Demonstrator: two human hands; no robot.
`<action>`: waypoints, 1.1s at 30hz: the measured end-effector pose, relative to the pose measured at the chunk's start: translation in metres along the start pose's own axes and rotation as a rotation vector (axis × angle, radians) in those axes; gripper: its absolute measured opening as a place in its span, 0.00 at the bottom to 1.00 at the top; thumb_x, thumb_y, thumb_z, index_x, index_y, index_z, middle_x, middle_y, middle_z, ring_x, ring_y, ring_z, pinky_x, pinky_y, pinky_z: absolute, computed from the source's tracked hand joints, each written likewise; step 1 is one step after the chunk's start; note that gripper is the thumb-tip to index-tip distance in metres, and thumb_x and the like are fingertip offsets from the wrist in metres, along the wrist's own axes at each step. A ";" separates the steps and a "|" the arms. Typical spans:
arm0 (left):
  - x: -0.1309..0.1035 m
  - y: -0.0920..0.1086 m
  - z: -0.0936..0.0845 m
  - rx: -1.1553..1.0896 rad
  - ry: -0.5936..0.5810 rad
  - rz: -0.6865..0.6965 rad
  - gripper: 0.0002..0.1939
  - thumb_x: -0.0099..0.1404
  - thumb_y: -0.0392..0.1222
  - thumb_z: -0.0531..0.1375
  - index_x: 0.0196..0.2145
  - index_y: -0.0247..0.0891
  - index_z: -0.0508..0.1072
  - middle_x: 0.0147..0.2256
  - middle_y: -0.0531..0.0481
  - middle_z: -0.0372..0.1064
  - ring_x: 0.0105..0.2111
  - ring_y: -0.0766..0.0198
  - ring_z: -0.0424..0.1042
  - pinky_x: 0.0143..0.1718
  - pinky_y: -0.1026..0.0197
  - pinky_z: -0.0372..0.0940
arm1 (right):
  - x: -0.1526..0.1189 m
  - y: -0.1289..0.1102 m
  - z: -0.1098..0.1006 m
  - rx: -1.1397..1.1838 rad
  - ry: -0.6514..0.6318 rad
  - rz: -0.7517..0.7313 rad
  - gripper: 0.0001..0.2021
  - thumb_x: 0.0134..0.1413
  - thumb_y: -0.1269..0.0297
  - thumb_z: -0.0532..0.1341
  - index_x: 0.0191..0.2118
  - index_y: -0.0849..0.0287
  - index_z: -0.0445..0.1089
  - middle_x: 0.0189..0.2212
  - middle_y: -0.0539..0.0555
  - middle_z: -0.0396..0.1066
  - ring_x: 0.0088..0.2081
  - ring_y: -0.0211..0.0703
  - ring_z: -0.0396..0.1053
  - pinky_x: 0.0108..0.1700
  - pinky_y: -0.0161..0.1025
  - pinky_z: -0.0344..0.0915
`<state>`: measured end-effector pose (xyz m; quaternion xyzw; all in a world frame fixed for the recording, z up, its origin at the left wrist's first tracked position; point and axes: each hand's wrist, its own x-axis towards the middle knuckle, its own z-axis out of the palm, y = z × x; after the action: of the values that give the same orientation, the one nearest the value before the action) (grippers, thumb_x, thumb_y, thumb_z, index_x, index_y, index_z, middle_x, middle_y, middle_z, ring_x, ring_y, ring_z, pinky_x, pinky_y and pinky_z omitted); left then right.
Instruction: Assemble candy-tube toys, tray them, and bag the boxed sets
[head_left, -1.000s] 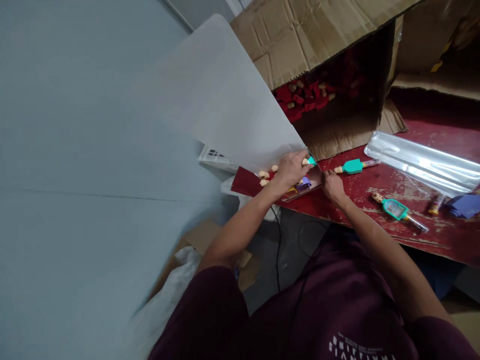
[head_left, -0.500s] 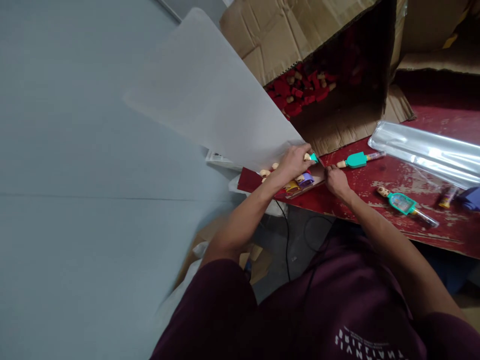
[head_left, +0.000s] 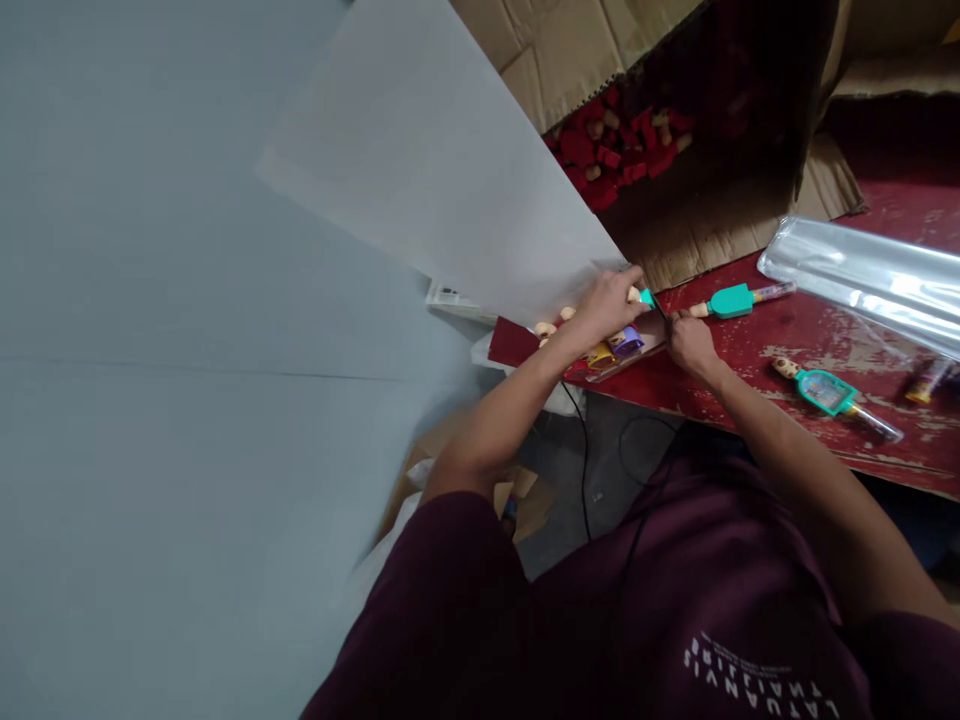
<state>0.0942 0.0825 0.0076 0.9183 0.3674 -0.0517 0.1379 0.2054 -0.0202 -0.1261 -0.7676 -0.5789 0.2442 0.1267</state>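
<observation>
My left hand (head_left: 604, 308) is closed around a teal toy (head_left: 646, 298) with a round wooden end, at the right end of a shallow red box (head_left: 512, 341). Yellow and purple toys (head_left: 624, 341) lie in the box below that hand, partly covered by it. A large white lid panel (head_left: 450, 150) stands up behind the box. My right hand (head_left: 691, 345) pinches the box's right end wall; its fingertips are partly hidden. Just beyond it lies a teal toy with a clear tube (head_left: 731, 301), and nearer the table edge another teal one (head_left: 826, 392).
A cardboard box (head_left: 570, 60) holding red toy pieces (head_left: 630, 145) lies open behind the hands. Clear plastic sleeves (head_left: 870, 275) rest on the worn red table (head_left: 757, 420) at right. A pale wall (head_left: 187, 300) fills the left side. A cable (head_left: 585, 460) hangs below.
The whole view has shifted a little, so everything sits slightly farther right and higher. Both hands keep almost the same pose at the box's right end.
</observation>
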 end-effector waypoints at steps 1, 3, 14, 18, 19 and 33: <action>0.002 0.000 0.000 0.005 0.007 -0.020 0.13 0.64 0.40 0.66 0.46 0.38 0.75 0.42 0.43 0.76 0.45 0.51 0.74 0.50 0.51 0.67 | -0.001 0.000 -0.001 -0.004 0.000 0.001 0.17 0.67 0.73 0.47 0.53 0.70 0.70 0.50 0.72 0.72 0.47 0.54 0.73 0.47 0.42 0.67; 0.005 0.001 -0.001 0.025 0.019 -0.055 0.14 0.64 0.40 0.66 0.47 0.36 0.74 0.42 0.42 0.76 0.46 0.49 0.73 0.50 0.50 0.67 | -0.002 0.000 -0.001 -0.012 0.002 0.003 0.18 0.67 0.73 0.47 0.53 0.69 0.70 0.50 0.72 0.72 0.46 0.54 0.74 0.46 0.42 0.67; -0.017 0.018 -0.002 0.173 0.154 -0.064 0.11 0.70 0.37 0.59 0.50 0.37 0.72 0.49 0.40 0.73 0.50 0.49 0.72 0.54 0.50 0.66 | -0.009 0.009 0.002 -0.030 0.011 0.008 0.17 0.68 0.72 0.46 0.52 0.68 0.69 0.50 0.71 0.71 0.46 0.53 0.74 0.45 0.42 0.67; -0.006 0.021 0.005 0.169 0.103 -0.101 0.11 0.71 0.35 0.56 0.49 0.33 0.73 0.45 0.35 0.73 0.49 0.43 0.73 0.53 0.44 0.65 | -0.008 0.008 0.004 -0.041 0.008 -0.007 0.17 0.69 0.71 0.47 0.53 0.68 0.69 0.50 0.71 0.71 0.45 0.53 0.73 0.45 0.41 0.66; -0.005 0.022 0.006 0.173 0.101 -0.109 0.11 0.71 0.34 0.56 0.49 0.33 0.73 0.45 0.35 0.73 0.48 0.43 0.74 0.53 0.44 0.65 | -0.009 0.008 0.004 -0.044 0.010 -0.014 0.17 0.69 0.71 0.46 0.53 0.69 0.69 0.50 0.71 0.71 0.45 0.52 0.73 0.45 0.41 0.65; -0.017 0.016 -0.008 0.121 0.146 -0.040 0.12 0.76 0.40 0.51 0.44 0.38 0.74 0.50 0.41 0.69 0.50 0.52 0.70 0.52 0.52 0.66 | -0.011 0.102 -0.055 -0.385 0.151 -0.196 0.24 0.68 0.70 0.47 0.65 0.69 0.63 0.57 0.74 0.65 0.58 0.65 0.58 0.56 0.60 0.57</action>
<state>0.0930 0.0620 0.0218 0.9188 0.3908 -0.0093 0.0539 0.3162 -0.0561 -0.1257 -0.7340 -0.6753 0.0577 0.0439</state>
